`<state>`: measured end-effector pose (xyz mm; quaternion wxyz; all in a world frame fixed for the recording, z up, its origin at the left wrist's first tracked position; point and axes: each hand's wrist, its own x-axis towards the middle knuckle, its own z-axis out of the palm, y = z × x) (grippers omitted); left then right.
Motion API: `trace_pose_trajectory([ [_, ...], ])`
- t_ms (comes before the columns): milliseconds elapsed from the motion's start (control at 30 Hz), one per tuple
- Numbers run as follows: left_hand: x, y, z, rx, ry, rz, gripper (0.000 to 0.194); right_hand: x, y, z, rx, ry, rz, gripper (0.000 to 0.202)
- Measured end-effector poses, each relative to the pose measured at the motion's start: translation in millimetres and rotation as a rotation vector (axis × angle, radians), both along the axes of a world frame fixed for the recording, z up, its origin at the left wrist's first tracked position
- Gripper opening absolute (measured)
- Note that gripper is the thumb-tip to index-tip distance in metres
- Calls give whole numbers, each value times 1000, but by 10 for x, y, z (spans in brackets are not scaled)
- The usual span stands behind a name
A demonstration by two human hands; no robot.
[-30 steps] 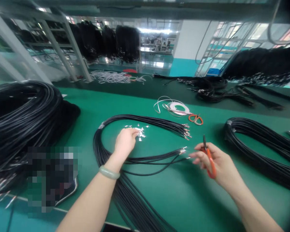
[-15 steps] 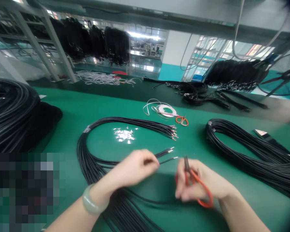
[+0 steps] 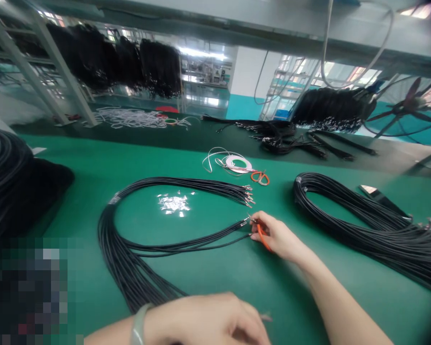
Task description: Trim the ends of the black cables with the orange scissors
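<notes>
Near the bottom edge, my left hand is curled, with a bracelet at its wrist; a blurred cable tip shows beside its fingers, and the grip is partly hidden. My right hand holds orange-handled scissors at the end of a single black cable. Just left of those fingers lie the tips of a few more black cables. They belong to a curved bundle of black cables, banded at its upper left. Another group of its ends lies farther back.
Small clear scraps lie inside the curve. Behind are a white tape roll and another orange-handled pair of scissors. Black coils stand left and right. White strips lie at the back.
My left hand has moved down and toward me, off the cable ends. My right hand with the scissors has moved up and left to the cable tip. The view has shifted slightly.
</notes>
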<state>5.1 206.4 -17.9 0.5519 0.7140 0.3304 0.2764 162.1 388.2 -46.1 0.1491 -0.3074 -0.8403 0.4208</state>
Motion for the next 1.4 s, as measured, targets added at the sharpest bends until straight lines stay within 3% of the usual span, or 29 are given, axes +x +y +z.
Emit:
trace_pose_trajectory([
  [133, -64, 216, -40, 114, 177, 598, 30, 78, -32, 160, -72, 22, 109, 15],
  [200, -76, 321, -146, 230, 325, 751, 35, 115, -23, 209, -116, 56, 102, 18],
  [367, -60, 427, -319, 334, 573, 745, 35, 115, 33, 108, -80, 51, 33, 31],
  [500, -67, 426, -290, 296, 656, 756, 19, 74, 10, 81, -72, -5, 110, 20],
  [633, -40, 422, -238, 262, 634, 777, 20, 97, -49, 226, -86, -2, 159, 14],
  [733, 2, 442, -209, 196, 488, 739, 24, 143, -85, 342, -130, 27, 169, 18],
  [833, 0, 459, -168, -78, 176, 709, 29, 174, -127, 413, -186, 114, 126, 27],
  [933, -49, 430, -101, -277, -196, 830, 31, 171, -210, 450, -234, 224, 83, 34],
  [1033, -87, 380, -39, -331, -441, 942, 28, 131, -345, 468, -225, 123, 133, 34],
  [1167, -75, 364, -32, -317, -478, 980, 22, 52, -512, 461, -123, -91, 148, 29],
  [1400, -14, 391, -79, -301, -458, 1004, 15, 12, -567, 416, -13, -156, 142, 26],
])
